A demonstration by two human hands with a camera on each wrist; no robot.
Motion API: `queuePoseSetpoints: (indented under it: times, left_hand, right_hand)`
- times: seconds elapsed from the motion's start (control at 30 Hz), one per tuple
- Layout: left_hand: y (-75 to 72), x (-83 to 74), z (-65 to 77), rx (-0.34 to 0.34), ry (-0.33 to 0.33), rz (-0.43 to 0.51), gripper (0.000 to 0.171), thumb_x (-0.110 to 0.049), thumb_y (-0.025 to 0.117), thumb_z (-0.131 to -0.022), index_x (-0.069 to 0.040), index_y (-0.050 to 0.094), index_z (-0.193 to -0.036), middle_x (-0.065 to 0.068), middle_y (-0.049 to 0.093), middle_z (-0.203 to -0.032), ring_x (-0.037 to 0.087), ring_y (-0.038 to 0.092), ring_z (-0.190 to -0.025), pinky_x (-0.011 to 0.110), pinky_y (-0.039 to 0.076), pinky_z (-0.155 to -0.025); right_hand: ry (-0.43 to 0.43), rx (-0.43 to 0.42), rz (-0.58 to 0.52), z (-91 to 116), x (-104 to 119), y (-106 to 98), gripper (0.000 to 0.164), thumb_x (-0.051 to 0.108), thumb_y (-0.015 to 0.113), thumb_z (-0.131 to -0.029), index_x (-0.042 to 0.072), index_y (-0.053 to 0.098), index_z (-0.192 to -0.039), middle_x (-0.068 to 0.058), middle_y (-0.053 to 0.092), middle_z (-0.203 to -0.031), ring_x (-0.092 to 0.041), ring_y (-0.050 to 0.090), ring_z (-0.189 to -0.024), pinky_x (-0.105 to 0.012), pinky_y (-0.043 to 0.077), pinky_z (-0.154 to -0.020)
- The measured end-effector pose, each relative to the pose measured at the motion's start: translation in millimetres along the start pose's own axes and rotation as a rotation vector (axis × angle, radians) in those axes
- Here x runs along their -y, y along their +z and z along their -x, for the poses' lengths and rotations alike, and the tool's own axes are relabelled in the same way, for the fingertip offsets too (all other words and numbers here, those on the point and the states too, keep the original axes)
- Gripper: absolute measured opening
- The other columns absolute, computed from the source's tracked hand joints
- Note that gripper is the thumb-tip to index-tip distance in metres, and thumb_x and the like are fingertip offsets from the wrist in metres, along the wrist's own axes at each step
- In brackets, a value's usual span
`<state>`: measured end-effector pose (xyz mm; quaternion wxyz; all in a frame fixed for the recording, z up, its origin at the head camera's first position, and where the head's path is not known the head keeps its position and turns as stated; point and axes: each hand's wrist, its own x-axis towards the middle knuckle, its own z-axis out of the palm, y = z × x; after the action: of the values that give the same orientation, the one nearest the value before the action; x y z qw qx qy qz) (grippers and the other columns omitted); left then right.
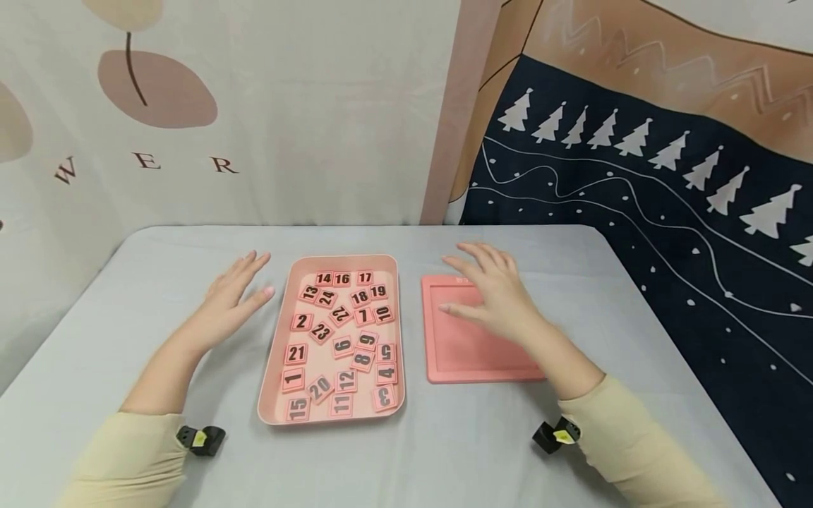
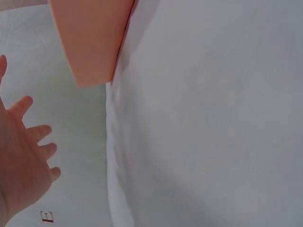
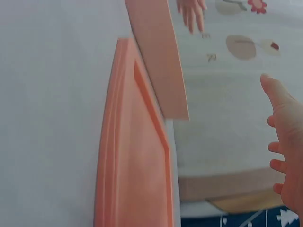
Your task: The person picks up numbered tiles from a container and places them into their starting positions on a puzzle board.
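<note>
A pink tray (image 1: 286,418) full of loose square number tiles (image 1: 343,346) lies in the middle of the table in the head view. To its left, my left hand (image 1: 231,303) hovers with fingers spread and nothing in it. Right of the tray lies a flat pink frame board (image 1: 444,372) with a raised rim and a bare inside. Above that board is my right hand (image 1: 498,300), fingers apart and holding nothing, hiding part of its upper right. The right wrist view shows the board's edge (image 3: 109,142) beside the tray's side wall (image 3: 158,56).
A pale cloth covers the table (image 1: 419,458). Behind it hang a light curtain (image 1: 330,141) with printed letters and a dark cloth (image 1: 635,204) with white trees, which runs down the right side. A small black wrist camera (image 1: 202,440) sits at the left cuff.
</note>
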<state>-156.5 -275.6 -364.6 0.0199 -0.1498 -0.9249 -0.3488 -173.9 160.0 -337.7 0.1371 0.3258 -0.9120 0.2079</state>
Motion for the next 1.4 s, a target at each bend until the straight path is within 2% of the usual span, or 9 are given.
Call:
queuePoseSetpoints:
  times: [0.2,0.3,0.4,0.6,0.8,1.0,1.17,1.4]
  left_hand:
    - [7.0,2.8,-0.5,0.078,-0.072,0.165,0.066,-0.031,0.047,-0.101,-0.018,0.014,-0.155,0.018,0.006,-0.158,0.043,0.003,-0.141,0.072,0.006,-0.103]
    - [9.1,6.2,0.8,0.11,-0.098,0.211,0.066,-0.032,0.047,-0.101,-0.022,0.011,-0.156,0.016,0.006,-0.159,0.046,0.006,-0.14,0.073,0.009,-0.102]
    - [12.9,10.6,2.3,0.117,-0.085,0.238,0.066,-0.029,0.049,-0.1,-0.019,0.015,-0.155,0.016,0.01,-0.158,0.047,0.009,-0.14,0.072,0.011,-0.103]
    - [24.0,16.4,2.5,0.122,-0.012,0.318,0.062,-0.021,0.053,-0.099,-0.01,0.024,-0.152,0.018,0.017,-0.156,0.048,0.013,-0.139,0.068,0.011,-0.106]
    - [33.1,22.9,1.5,0.148,-0.016,0.368,0.061,-0.017,0.055,-0.098,-0.005,0.027,-0.151,0.023,0.02,-0.154,0.048,0.019,-0.137,0.063,0.015,-0.108]
    - [35.0,30.0,3.3,0.161,-0.035,0.398,0.064,-0.017,0.058,-0.096,-0.007,0.028,-0.151,0.023,0.022,-0.153,0.044,0.018,-0.139,0.062,0.013,-0.109]
    - [34.3,33.4,3.5,0.166,-0.025,0.417,0.065,-0.016,0.06,-0.094,-0.008,0.029,-0.151,0.023,0.024,-0.153,0.044,0.018,-0.138,0.065,0.012,-0.108]
    - [34.6,38.5,3.5,0.178,-0.012,0.436,0.066,-0.014,0.06,-0.094,-0.007,0.027,-0.151,0.023,0.023,-0.153,0.044,0.018,-0.138,0.066,0.011,-0.107]
  right_hand:
    - [-0.092,0.013,-0.044,-11.6,20.8,17.5,0.068,0.047,0.073,-0.081,0.019,0.051,-0.139,-0.009,0.037,-0.147,-0.03,0.028,-0.135,-0.058,0.018,-0.108]
    - [-0.125,0.029,-0.062,-17.8,31.7,25.0,0.066,0.048,0.073,-0.081,0.02,0.053,-0.137,-0.007,0.039,-0.146,-0.028,0.03,-0.134,-0.056,0.02,-0.108]
    - [-0.158,0.046,-0.089,-24.1,42.8,33.0,0.064,0.047,0.073,-0.081,0.02,0.055,-0.135,-0.007,0.041,-0.145,-0.027,0.032,-0.134,-0.054,0.021,-0.109]
    - [-0.209,0.09,-0.158,-37.2,64.5,48.9,0.059,0.043,0.075,-0.08,0.021,0.058,-0.133,-0.007,0.044,-0.141,-0.026,0.034,-0.131,-0.047,0.021,-0.11]
    - [-0.251,0.189,-0.18,-48.1,81.9,65.9,0.053,0.041,0.074,-0.082,0.025,0.059,-0.131,-0.002,0.044,-0.142,-0.021,0.032,-0.133,-0.046,0.022,-0.109]
    - [-0.316,0.271,-0.153,-58.5,95.9,79.4,0.049,0.045,0.07,-0.084,0.028,0.061,-0.129,0.0,0.049,-0.135,-0.013,0.036,-0.128,-0.037,0.022,-0.11]
    - [-0.33,0.322,-0.129,-62.4,110.6,90.4,0.049,0.051,0.068,-0.083,0.031,0.062,-0.127,0.005,0.051,-0.129,-0.01,0.036,-0.125,-0.035,0.022,-0.11]
    - [-0.326,0.36,-0.079,-64.5,125.8,107.3,0.044,0.055,0.069,-0.08,0.035,0.066,-0.12,0.012,0.05,-0.119,-0.007,0.039,-0.115,-0.034,0.03,-0.104]
